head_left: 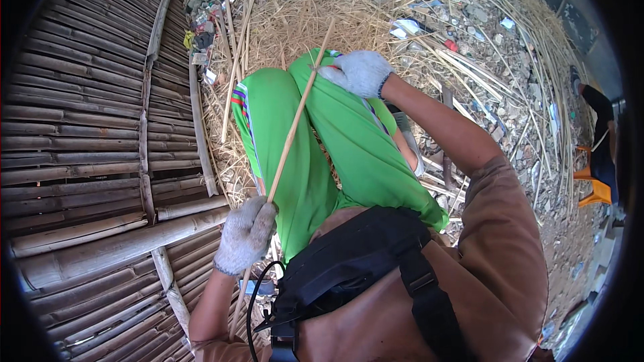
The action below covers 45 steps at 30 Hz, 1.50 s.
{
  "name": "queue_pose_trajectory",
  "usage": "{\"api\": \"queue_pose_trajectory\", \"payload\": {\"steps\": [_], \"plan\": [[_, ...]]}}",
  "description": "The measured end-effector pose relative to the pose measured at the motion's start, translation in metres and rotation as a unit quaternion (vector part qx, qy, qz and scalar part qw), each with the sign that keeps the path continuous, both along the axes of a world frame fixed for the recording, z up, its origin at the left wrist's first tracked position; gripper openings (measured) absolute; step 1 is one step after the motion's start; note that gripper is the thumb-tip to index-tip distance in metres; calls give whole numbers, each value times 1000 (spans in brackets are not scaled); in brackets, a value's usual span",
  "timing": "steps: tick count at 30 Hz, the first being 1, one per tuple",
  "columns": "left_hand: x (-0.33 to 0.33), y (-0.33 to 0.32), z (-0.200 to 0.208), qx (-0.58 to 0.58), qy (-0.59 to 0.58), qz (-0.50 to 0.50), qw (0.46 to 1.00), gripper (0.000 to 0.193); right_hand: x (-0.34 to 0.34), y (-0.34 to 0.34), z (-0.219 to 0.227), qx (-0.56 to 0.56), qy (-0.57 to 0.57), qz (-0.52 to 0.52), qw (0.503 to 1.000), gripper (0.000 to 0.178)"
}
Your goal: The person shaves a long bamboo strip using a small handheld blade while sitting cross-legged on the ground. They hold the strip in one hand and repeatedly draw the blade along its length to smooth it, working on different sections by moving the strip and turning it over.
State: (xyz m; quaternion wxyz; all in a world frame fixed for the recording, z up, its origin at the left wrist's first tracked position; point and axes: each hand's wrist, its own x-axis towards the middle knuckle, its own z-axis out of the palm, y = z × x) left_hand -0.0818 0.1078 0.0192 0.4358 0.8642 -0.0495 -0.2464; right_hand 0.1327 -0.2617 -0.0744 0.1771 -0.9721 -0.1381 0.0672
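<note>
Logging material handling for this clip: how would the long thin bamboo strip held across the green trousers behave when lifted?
The long thin bamboo strip probably lifts lightly, being very slender. It looks springy, though it runs straight between the gloved left hand and right hand.

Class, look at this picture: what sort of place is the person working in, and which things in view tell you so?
Probably an outdoor bamboo craft yard. A slatted bamboo platform, loose cut strips and shavings on the ground, and a thin bamboo stick held by the gloved left hand and right hand.
</note>
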Motion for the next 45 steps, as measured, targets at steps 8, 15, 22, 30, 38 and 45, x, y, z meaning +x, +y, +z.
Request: {"api": "queue_pose_trajectory", "payload": {"steps": [8,15,22,30,38,45], "plan": [[-45,22,19,0,28,11,1000,35,5,-7,4,35,-12,-37,999,83],[-80,20,50,56,84,20,995,39,60,-33,0,-38,34,-54,997,83],[-89,26,18,-44,152,123,980,36,83,-73,-41,-13,-16,-163,986,87],[32,-50,1,-26,86,68,994,35,1,-2,13,6,-12,-8,1000,85],[107,-102,-12,-110,106,91,984,34,-3,1,14,-17,-1,20,1000,94],[60,-57,-6,-56,87,41,994,35,-4,-2,9,14,21,-9,1000,93]]}}
